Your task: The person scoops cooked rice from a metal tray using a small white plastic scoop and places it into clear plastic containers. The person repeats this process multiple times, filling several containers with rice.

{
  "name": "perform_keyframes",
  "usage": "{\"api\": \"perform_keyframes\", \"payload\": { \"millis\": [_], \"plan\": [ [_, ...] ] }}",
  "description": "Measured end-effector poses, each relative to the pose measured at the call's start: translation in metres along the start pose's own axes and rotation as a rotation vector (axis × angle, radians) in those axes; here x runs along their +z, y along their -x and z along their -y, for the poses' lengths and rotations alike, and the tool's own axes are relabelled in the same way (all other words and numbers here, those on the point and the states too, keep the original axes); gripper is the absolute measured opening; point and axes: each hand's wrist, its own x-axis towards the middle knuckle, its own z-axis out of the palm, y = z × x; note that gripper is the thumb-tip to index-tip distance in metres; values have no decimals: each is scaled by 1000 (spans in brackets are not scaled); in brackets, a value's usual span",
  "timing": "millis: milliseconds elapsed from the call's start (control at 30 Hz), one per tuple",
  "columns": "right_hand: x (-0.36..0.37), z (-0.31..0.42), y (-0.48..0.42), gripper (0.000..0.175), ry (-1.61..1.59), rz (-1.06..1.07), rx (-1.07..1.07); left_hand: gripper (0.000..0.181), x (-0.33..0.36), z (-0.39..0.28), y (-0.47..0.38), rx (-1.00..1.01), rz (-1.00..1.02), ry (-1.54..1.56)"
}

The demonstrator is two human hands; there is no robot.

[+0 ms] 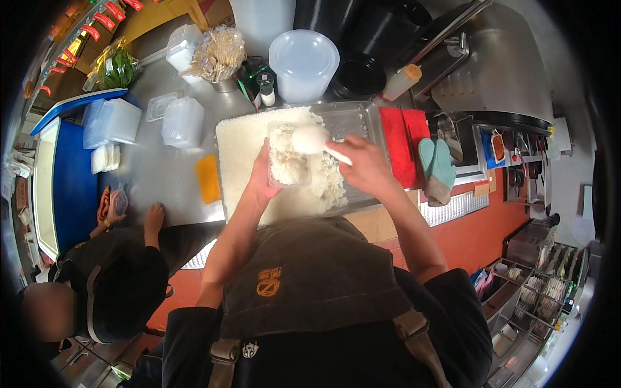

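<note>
My left hand (263,175) holds a clear plastic container (289,181) by its left side, over a large metal tray (376,127). White rice (287,162) fills much of the container. In my right hand (365,165) is a white rice paddle (311,139), its blade over the container's upper right part and hiding some of the rice there. A thick bed of cooked rice (245,150) covers the left and middle of the tray. Bare metal shows at the tray's right side, with a few loose grains.
Stacked clear containers (182,123) and a yellow cloth (207,179) lie left. Behind stand a lidded tub (304,68), a cup of wrapped skewers (218,53) and a squeeze bottle (402,82). A red cloth (400,145) and oven mitts (436,162) are right. A co-worker (116,286) stands left.
</note>
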Motion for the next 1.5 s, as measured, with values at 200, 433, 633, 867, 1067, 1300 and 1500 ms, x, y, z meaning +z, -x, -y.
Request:
{"api": "perform_keyframes", "payload": {
  "millis": [200, 433, 633, 867, 1067, 1300, 1500],
  "plan": [
    [16, -27, 15, 52, 115, 137, 124, 56, -20, -8, 8, 32, -39, 24],
    [51, 43, 1, 49, -406, -10, 258, 52, -27, -2, 9, 69, -29, 120],
    [77, 36, 12, 50, -913, -82, 234, 54, -64, -19, 32, 184, 61, 242],
    [63, -120, 64, 32, -289, 405, 1031, 55, -198, -123, 98, 426, 93, 425],
    [146, -128, 115, 36, -709, 69, 306, 56, -311, -177, 120, 697, -215, 552],
    [207, -128, 81, 34, -1082, 168, 602, 66, -292, -161, 145, 484, -822, 49],
    [184, -131, 70, 27, -1498, 264, 1057, 51, -193, -242, 51, 955, -1006, -1571]
  ]
}}
